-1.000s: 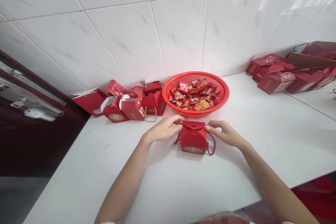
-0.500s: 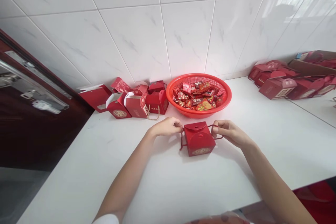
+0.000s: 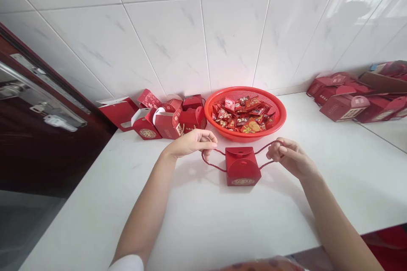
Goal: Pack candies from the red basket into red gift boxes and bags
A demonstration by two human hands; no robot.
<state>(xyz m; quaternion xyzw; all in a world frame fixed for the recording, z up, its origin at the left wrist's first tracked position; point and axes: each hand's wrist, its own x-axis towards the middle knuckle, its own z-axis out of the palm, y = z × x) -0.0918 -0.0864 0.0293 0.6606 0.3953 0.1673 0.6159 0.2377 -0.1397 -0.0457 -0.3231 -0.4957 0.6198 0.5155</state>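
Note:
A small red gift box (image 3: 243, 173) with overlapping rounded top flaps stands on the white table, a pale round emblem on its front. Dark red cord loops come out of both its sides. My left hand (image 3: 195, 143) is closed on the left cord loop (image 3: 213, 165), beside and slightly above the box. On the other side, my right hand (image 3: 291, 156) pinches the right cord loop (image 3: 265, 147). Both loops are drawn outward from the box. Just behind it sits a red plastic basket (image 3: 276, 131) holding many wrapped candies (image 3: 243, 116).
Several red gift boxes (image 3: 148, 129), some with raised flaps, line the wall at left. More red boxes (image 3: 345, 106) are piled at right beside an open cardboard carton (image 3: 381, 81). A tiled wall (image 3: 165, 38) closes the back; a dark door with keys (image 3: 60, 122) is at left.
My hands have moved apart, drawing the cord loops outward on both sides. The left loop, which hung down beside the box, is now spread open. The box stays on the table.

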